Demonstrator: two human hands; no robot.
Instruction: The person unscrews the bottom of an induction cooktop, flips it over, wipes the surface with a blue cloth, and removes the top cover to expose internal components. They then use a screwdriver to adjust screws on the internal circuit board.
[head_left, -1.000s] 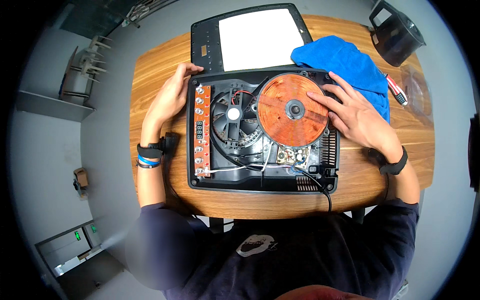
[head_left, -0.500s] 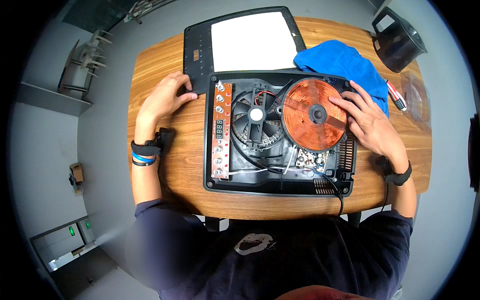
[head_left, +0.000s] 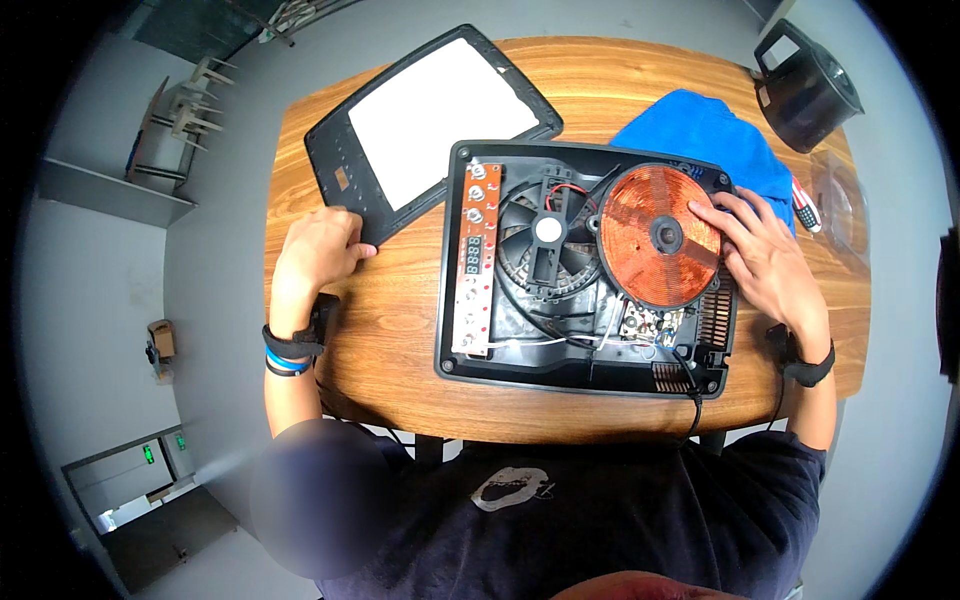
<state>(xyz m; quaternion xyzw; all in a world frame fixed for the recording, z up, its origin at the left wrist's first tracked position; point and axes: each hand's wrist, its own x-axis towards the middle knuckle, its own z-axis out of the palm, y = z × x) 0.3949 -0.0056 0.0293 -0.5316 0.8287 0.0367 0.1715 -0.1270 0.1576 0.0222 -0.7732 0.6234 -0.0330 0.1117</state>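
Observation:
My left hand (head_left: 325, 250) pinches the near-left corner of a detached black top panel (head_left: 395, 210), whose middle bears a white sheet (head_left: 430, 120). Right of it lies an opened induction cooker housing (head_left: 520, 380) holding a cooling fan (head_left: 520, 240), an orange control board (head_left: 480, 250) with buttons and display, a round copper coil (head_left: 645, 205), and a small circuit board (head_left: 640, 325) with wires. My right hand (head_left: 755, 250) rests with spread, slightly bent fingers on the coil's right side and the housing's right edge.
The wooden table (head_left: 370, 370) bears a blue cloth (head_left: 700, 120) behind the housing, a dark kettle-like jug (head_left: 805, 85) at back right, a red-and-white handled tool (head_left: 805, 200) and a clear plastic item (head_left: 840, 200). Chairs (head_left: 195, 110) stand at far left, beside a wall.
My left hand has left the housing's edge and drawn the top panel left and toward me, tilting it. The housing has shifted rightward along with my right hand.

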